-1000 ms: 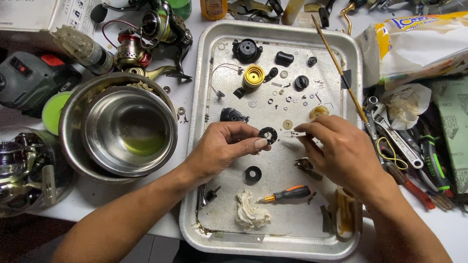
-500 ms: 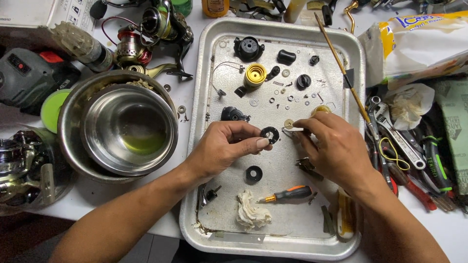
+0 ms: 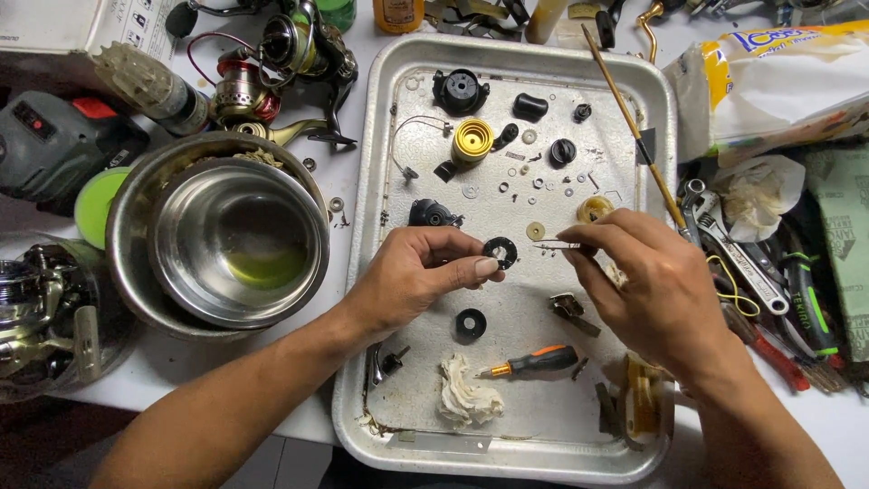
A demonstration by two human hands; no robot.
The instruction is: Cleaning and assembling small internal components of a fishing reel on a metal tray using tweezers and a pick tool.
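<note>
My left hand (image 3: 416,272) pinches a small black ring-shaped part (image 3: 500,252) above the middle of a metal tray (image 3: 371,181). Just to its right, my right hand (image 3: 647,285) holds thin metal tweezers (image 3: 554,244) whose tips point left at the ring, close to it. Around the hands, the tray holds small disassembled parts: a yellow spool piece (image 3: 472,140), black caps (image 3: 460,91), a second black ring (image 3: 470,323), tiny washers and screws.
An orange-handled screwdriver (image 3: 534,362) and a crumpled rag (image 3: 466,396) lie in the tray's near part. Nested steel bowls (image 3: 217,240) sit to the left, fishing reels (image 3: 281,54) behind them. Wrenches and pliers (image 3: 751,272) crowd the right. A long brush (image 3: 634,127) crosses the tray's right rim.
Both hands stay over the tray's middle with only slight shifts. The tweezers' tips have edged a little toward the black ring.
</note>
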